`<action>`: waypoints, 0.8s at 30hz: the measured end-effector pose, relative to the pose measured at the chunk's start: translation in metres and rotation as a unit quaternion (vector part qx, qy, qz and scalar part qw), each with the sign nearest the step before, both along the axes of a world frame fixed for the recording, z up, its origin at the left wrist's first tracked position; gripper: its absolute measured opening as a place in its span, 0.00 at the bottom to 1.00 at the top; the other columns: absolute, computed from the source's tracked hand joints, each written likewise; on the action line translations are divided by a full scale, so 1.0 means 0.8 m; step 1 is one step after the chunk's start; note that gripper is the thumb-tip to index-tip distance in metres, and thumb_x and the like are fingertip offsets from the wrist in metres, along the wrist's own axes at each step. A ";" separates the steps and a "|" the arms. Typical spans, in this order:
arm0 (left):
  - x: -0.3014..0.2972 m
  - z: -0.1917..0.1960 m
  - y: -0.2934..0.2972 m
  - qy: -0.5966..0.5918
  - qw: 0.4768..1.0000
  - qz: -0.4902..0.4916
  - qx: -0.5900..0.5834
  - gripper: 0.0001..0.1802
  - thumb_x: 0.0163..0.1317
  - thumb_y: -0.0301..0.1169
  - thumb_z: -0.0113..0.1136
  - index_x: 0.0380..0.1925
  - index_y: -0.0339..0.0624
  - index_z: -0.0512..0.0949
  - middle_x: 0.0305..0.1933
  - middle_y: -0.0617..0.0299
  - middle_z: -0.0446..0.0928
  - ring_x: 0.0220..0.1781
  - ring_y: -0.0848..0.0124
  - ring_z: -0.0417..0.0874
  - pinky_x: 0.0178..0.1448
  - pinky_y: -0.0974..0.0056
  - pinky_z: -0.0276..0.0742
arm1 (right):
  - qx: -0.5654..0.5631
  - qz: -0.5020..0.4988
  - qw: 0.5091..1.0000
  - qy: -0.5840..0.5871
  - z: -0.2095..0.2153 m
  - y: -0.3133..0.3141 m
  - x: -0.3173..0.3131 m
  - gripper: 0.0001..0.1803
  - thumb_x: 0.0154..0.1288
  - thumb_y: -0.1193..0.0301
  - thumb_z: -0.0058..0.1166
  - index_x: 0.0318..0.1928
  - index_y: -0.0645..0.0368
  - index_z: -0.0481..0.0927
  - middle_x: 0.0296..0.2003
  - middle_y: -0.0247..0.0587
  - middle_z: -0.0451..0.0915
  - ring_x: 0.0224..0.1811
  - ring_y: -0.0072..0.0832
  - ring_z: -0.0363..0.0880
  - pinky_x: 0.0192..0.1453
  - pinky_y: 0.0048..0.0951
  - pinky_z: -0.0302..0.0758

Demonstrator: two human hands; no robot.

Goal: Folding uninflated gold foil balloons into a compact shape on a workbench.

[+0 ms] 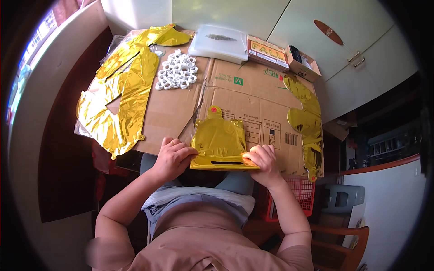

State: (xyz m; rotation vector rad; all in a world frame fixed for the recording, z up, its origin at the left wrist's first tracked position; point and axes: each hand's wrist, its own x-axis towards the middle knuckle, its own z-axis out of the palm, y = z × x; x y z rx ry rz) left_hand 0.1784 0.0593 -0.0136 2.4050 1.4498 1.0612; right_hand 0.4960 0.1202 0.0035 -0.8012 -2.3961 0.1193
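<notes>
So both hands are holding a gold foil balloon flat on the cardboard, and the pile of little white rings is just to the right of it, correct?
Not quite. The white rings lie farther back and to the left, beside the large gold foil balloons. The rest holds: the head view shows the left hand and right hand holding the gold foil balloon on the cardboard.

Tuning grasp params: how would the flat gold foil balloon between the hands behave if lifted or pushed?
The gold foil balloon lies deflated and creased on the cardboard sheet, so probably floppy and very light. Its glossy film looks slippery and would likely slide when pushed. The left hand and right hand pinch its lower edge, suggesting thin, easily crumpled material.
</notes>
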 end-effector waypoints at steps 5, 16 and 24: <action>-0.003 0.000 -0.002 0.002 1.000 -0.014 0.018 0.10 0.53 0.28 0.70 0.37 0.50 0.84 0.34 0.68 0.80 0.39 0.67 0.78 0.53 0.58 0.66 | -0.006 0.030 0.999 0.020 -0.006 0.004 0.001 0.09 0.55 0.74 0.61 0.37 0.54 0.78 0.33 0.35 0.76 0.36 0.36 0.74 0.45 0.37 0.67; 0.006 0.000 -0.003 0.039 0.997 0.021 0.066 0.11 0.49 0.28 0.72 0.35 0.51 0.84 0.36 0.70 0.78 0.41 0.69 0.77 0.54 0.59 0.66 | -0.020 0.038 0.999 0.018 -0.013 -0.002 0.007 0.12 0.53 0.77 0.62 0.40 0.55 0.78 0.33 0.36 0.76 0.36 0.37 0.74 0.46 0.37 0.68; 0.003 -0.004 0.000 0.038 0.997 0.016 0.061 0.12 0.48 0.27 0.72 0.34 0.52 0.85 0.35 0.72 0.79 0.41 0.70 0.78 0.55 0.59 0.66 | 0.000 0.030 1.000 -0.007 -0.004 0.001 0.005 0.13 0.51 0.76 0.63 0.38 0.54 0.77 0.33 0.36 0.75 0.38 0.37 0.74 0.47 0.38 0.68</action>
